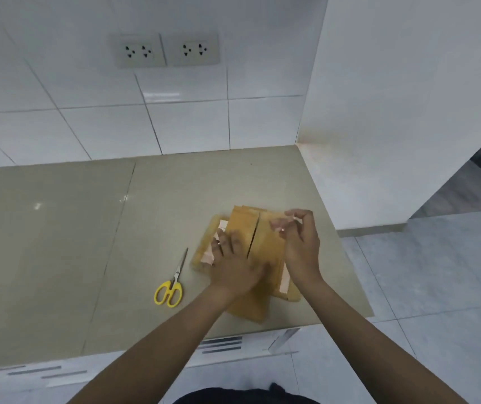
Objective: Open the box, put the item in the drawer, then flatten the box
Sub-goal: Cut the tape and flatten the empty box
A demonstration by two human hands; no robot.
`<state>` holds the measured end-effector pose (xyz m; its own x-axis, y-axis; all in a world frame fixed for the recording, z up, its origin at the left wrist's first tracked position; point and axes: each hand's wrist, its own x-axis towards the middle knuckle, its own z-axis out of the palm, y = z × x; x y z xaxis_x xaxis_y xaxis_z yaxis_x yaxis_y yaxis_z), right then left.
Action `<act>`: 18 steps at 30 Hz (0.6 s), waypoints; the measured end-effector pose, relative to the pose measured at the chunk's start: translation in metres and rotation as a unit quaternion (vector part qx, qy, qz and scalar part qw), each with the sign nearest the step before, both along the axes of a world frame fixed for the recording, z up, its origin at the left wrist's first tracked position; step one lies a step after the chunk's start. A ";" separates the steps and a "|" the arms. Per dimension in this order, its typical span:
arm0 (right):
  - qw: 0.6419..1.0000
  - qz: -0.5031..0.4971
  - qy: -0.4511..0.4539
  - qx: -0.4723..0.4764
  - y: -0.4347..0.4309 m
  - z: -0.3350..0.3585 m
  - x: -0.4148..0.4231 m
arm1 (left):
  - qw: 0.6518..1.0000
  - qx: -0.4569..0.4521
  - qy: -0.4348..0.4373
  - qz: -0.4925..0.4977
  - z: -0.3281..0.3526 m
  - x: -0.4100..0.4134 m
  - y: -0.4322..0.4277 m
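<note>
A brown cardboard box (265,237) lies spread low on the beige counter near its right front corner, flaps splayed and strips of pale tape on its edges. My left hand (234,265) presses palm-down on the box's left half, fingers spread. My right hand (302,246) hovers over the box's right side, its fingertips pinched on a piece of clear tape (281,224) that still clings to the cardboard. No item from the box shows. The drawer fronts (221,345) below the counter edge appear closed.
Yellow-handled scissors (172,282) lie on the counter (58,243) just left of the box, blades pointing away. A tiled wall with two sockets (167,51) stands behind. A white wall bounds the counter on the right; the floor (437,287) drops away beyond the counter's right edge.
</note>
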<state>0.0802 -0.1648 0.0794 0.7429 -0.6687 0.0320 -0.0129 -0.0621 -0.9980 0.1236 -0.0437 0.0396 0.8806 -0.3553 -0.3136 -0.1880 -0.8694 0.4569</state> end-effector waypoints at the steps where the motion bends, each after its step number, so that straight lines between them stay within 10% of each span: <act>1: 1.000 -0.015 0.001 -0.009 -0.006 0.004 0.003 | 1.000 0.011 0.006 -0.014 -0.005 -0.002 -0.001; 18: 0.949 -0.286 -0.126 0.045 -0.069 0.047 0.007 | 0.987 0.112 0.102 -0.051 0.004 0.019 -0.004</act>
<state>0.0874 -0.2341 0.1266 0.2332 -0.9689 0.0834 0.2213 -0.0306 -0.9747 0.1426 -0.0478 0.0438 0.7537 -0.3398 -0.5625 -0.2034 -0.9345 0.2920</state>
